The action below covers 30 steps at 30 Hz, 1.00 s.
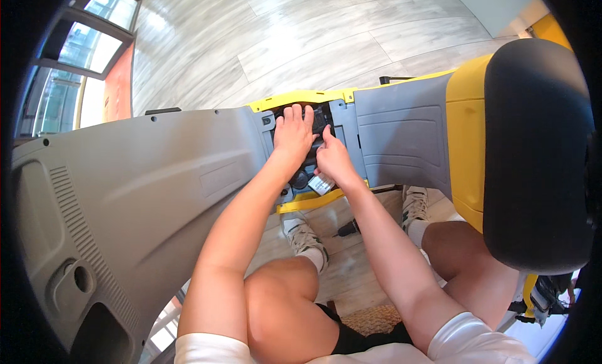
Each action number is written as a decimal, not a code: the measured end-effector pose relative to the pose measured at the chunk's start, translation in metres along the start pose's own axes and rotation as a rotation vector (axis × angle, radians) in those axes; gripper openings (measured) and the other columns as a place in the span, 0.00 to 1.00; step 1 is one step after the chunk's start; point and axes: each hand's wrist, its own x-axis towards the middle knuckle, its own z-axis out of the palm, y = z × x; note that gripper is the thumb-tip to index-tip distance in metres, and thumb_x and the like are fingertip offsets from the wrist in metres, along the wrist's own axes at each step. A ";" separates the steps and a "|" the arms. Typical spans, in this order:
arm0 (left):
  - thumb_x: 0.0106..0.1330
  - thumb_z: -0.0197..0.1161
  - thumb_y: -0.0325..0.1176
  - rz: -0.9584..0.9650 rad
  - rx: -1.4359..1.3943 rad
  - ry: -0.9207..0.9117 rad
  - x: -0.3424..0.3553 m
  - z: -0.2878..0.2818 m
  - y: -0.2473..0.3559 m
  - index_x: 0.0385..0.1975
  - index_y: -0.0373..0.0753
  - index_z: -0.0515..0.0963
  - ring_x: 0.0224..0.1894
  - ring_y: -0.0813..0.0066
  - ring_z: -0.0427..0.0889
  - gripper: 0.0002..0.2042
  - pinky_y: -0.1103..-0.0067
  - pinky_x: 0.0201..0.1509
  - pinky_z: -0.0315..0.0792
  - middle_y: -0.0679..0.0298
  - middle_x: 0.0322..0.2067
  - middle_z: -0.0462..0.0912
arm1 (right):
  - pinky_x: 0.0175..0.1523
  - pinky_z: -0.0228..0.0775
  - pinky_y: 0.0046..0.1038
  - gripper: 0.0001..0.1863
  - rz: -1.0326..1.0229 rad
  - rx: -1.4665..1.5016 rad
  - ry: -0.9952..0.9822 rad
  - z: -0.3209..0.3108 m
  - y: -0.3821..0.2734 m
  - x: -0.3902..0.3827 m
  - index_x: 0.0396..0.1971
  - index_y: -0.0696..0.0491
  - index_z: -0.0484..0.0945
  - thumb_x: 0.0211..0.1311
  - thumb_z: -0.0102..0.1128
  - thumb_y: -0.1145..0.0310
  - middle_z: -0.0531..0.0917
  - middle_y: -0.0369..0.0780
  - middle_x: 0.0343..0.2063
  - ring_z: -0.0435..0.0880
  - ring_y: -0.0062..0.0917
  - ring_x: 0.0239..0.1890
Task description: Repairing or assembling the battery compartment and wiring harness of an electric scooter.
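A scooter's grey and yellow body point(395, 132) spans the view, with an uncovered recess at its middle holding black parts point(320, 119). My left hand point(293, 133) rests over the recess, fingers stretched onto the black parts at its far side. My right hand point(333, 154) is beside it, fingers curled and index finger at the parts' right edge; whatever is inside the curled fingers is hidden. A silver item with a label point(321, 184) lies just below my right hand, next to a round black part point(300, 179). Yellow strips point(304, 97) border the recess.
The black padded seat point(536, 157) rises at the right, and the grey front panel point(81, 238) fills the left. My feet point(301, 235) are below the scooter, near a black tool point(348, 228) on the floor point(269, 37). Windows point(88, 47) stand at the upper left.
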 end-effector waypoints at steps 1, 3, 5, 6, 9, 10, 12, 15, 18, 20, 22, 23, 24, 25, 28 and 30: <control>0.57 0.72 0.48 0.010 0.013 -0.008 0.000 -0.001 0.000 0.64 0.36 0.65 0.53 0.57 0.71 0.38 0.66 0.51 0.72 0.54 0.49 0.69 | 0.28 0.79 0.35 0.41 0.002 0.003 -0.006 0.001 0.000 0.002 0.73 0.66 0.51 0.54 0.45 0.81 0.84 0.51 0.28 0.85 0.35 0.20; 0.59 0.71 0.48 0.005 0.013 -0.064 0.001 -0.006 -0.001 0.64 0.35 0.65 0.54 0.57 0.71 0.37 0.66 0.52 0.72 0.53 0.50 0.70 | 0.30 0.80 0.36 0.41 -0.005 -0.100 -0.025 0.001 0.001 0.007 0.72 0.68 0.53 0.53 0.45 0.81 0.85 0.56 0.32 0.87 0.38 0.23; 0.60 0.70 0.48 0.037 -0.004 -0.093 0.001 -0.008 -0.005 0.65 0.35 0.65 0.55 0.56 0.70 0.37 0.65 0.55 0.71 0.52 0.51 0.70 | 0.32 0.80 0.36 0.39 -0.034 -0.138 0.004 0.002 0.009 0.013 0.71 0.68 0.55 0.53 0.45 0.81 0.85 0.57 0.32 0.87 0.39 0.24; 0.59 0.72 0.46 0.024 -0.071 -0.087 -0.001 -0.008 -0.005 0.65 0.35 0.64 0.56 0.54 0.71 0.38 0.64 0.57 0.71 0.51 0.53 0.70 | 0.34 0.81 0.37 0.38 -0.065 -0.178 0.035 0.001 0.015 0.017 0.70 0.68 0.58 0.53 0.45 0.81 0.85 0.59 0.33 0.88 0.40 0.26; 0.56 0.75 0.43 0.003 -0.329 0.022 -0.007 0.004 -0.017 0.65 0.34 0.65 0.58 0.52 0.71 0.39 0.62 0.58 0.70 0.50 0.55 0.70 | 0.36 0.80 0.39 0.35 -0.147 -0.179 0.044 -0.005 0.023 0.022 0.68 0.66 0.63 0.55 0.45 0.79 0.85 0.57 0.30 0.88 0.39 0.26; 0.52 0.78 0.39 0.051 -0.393 0.115 -0.010 0.008 -0.023 0.63 0.32 0.66 0.57 0.49 0.73 0.39 0.63 0.59 0.71 0.49 0.53 0.72 | 0.36 0.80 0.39 0.35 -0.148 -0.178 0.043 -0.009 0.025 0.021 0.68 0.66 0.63 0.55 0.45 0.79 0.85 0.57 0.30 0.88 0.39 0.26; 0.51 0.78 0.38 0.031 -0.459 0.109 -0.012 0.003 -0.029 0.61 0.32 0.68 0.56 0.49 0.74 0.38 0.63 0.60 0.71 0.49 0.52 0.73 | 0.26 0.78 0.31 0.34 -0.025 0.057 -0.036 -0.016 0.014 0.007 0.71 0.63 0.59 0.62 0.45 0.80 0.79 0.41 0.26 0.82 0.28 0.17; 0.48 0.79 0.33 0.070 -0.573 0.058 -0.011 -0.007 -0.044 0.56 0.32 0.71 0.54 0.48 0.76 0.34 0.65 0.60 0.73 0.50 0.50 0.76 | 0.31 0.77 0.34 0.31 -0.059 -0.035 0.016 -0.018 0.016 0.002 0.70 0.60 0.64 0.64 0.44 0.77 0.83 0.47 0.27 0.84 0.31 0.21; 0.47 0.78 0.32 0.146 -0.714 0.125 -0.016 -0.013 -0.049 0.54 0.32 0.73 0.55 0.48 0.77 0.32 0.65 0.59 0.74 0.51 0.51 0.76 | 0.30 0.76 0.28 0.30 -0.085 0.115 0.009 -0.018 0.006 -0.007 0.72 0.58 0.62 0.68 0.44 0.78 0.79 0.39 0.26 0.80 0.24 0.19; 0.48 0.78 0.33 0.155 -0.765 0.168 -0.018 -0.016 -0.050 0.54 0.32 0.73 0.54 0.51 0.78 0.32 0.67 0.59 0.74 0.52 0.50 0.77 | 0.30 0.75 0.26 0.30 -0.186 0.184 -0.014 -0.018 0.008 -0.004 0.72 0.57 0.62 0.69 0.45 0.78 0.77 0.37 0.26 0.78 0.21 0.20; 0.50 0.77 0.33 0.165 -0.816 0.213 -0.019 -0.018 -0.048 0.54 0.32 0.73 0.53 0.55 0.78 0.31 0.68 0.59 0.74 0.53 0.49 0.77 | 0.31 0.75 0.23 0.28 -0.409 0.339 -0.031 -0.022 0.009 0.001 0.70 0.57 0.66 0.70 0.47 0.79 0.74 0.34 0.29 0.76 0.16 0.24; 0.53 0.77 0.34 0.054 -0.943 0.217 -0.017 -0.019 -0.045 0.53 0.32 0.73 0.52 0.60 0.79 0.29 0.70 0.58 0.73 0.55 0.47 0.78 | 0.31 0.75 0.23 0.28 -0.407 0.338 -0.037 -0.024 0.006 0.003 0.70 0.57 0.66 0.70 0.47 0.79 0.74 0.34 0.29 0.76 0.16 0.24; 0.55 0.76 0.35 -0.060 -1.067 0.220 -0.014 -0.021 -0.042 0.53 0.32 0.73 0.50 0.65 0.79 0.28 0.72 0.57 0.73 0.56 0.46 0.78 | 0.31 0.75 0.22 0.26 -0.405 0.432 0.002 -0.027 0.002 0.005 0.68 0.58 0.69 0.71 0.47 0.79 0.74 0.33 0.28 0.76 0.16 0.24; 0.61 0.73 0.37 -0.187 -1.270 0.144 -0.010 -0.022 -0.039 0.53 0.33 0.71 0.47 0.73 0.78 0.25 0.75 0.55 0.73 0.60 0.45 0.78 | 0.31 0.75 0.22 0.24 -0.401 0.526 0.041 -0.030 -0.001 0.005 0.65 0.58 0.72 0.71 0.47 0.79 0.74 0.33 0.28 0.76 0.16 0.24; 0.65 0.70 0.34 -0.374 -1.788 0.217 0.008 -0.034 -0.033 0.53 0.36 0.68 0.43 0.76 0.80 0.22 0.76 0.47 0.75 0.63 0.43 0.79 | 0.28 0.71 0.21 0.13 -0.332 0.530 0.052 -0.035 -0.005 0.007 0.47 0.61 0.78 0.69 0.46 0.79 0.74 0.33 0.24 0.72 0.15 0.21; 0.63 0.73 0.33 -0.469 -2.098 0.188 0.011 -0.049 -0.036 0.53 0.34 0.64 0.38 0.75 0.82 0.26 0.77 0.39 0.79 0.60 0.42 0.80 | 0.26 0.67 0.21 0.09 -0.255 0.520 0.020 -0.033 -0.007 0.006 0.34 0.59 0.77 0.68 0.44 0.80 0.73 0.32 0.20 0.69 0.13 0.19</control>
